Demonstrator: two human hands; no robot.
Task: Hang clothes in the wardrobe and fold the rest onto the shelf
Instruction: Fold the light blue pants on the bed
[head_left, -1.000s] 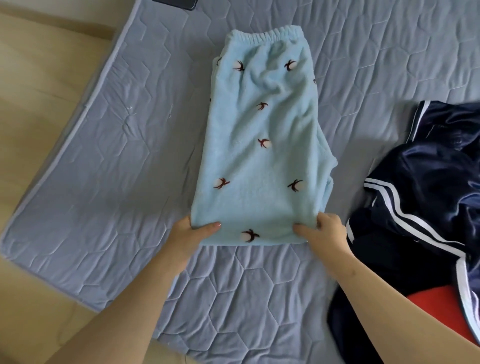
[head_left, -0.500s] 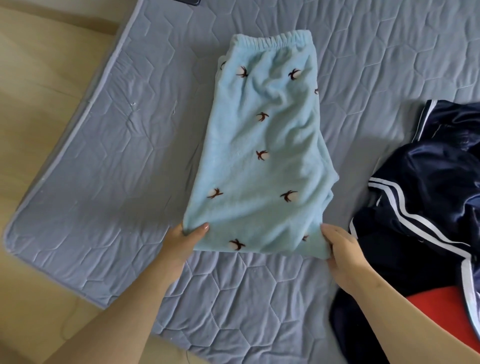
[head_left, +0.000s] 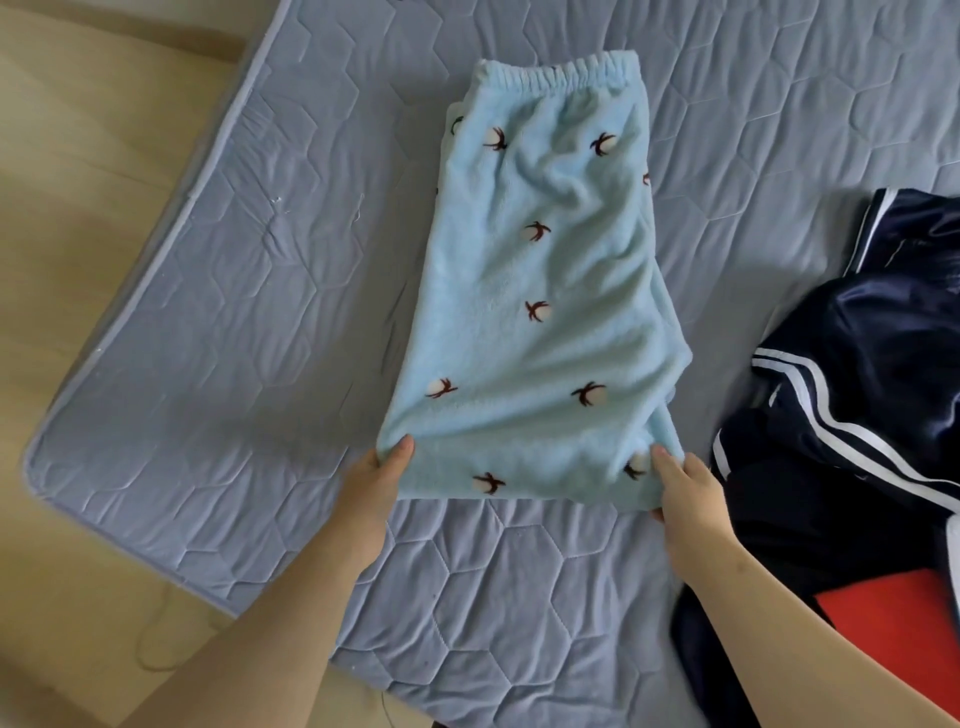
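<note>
Fleece trousers (head_left: 535, 312), one folded pair, lie 12-to-6, waistband at 12 o'clock; left hand (head_left: 376, 483) and right hand (head_left: 685, 493) pinch the 6 o'clock corners.

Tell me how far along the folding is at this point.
Done: the light blue fleece trousers lie doubled over on the grey quilted mattress pad, waistband at the far end. In hand: the left hand and right hand pinch the near corners, raised, likely for another fold. Left: the crumpled navy satin garment with white stripes; no wardrobe or shelf in view.
</note>
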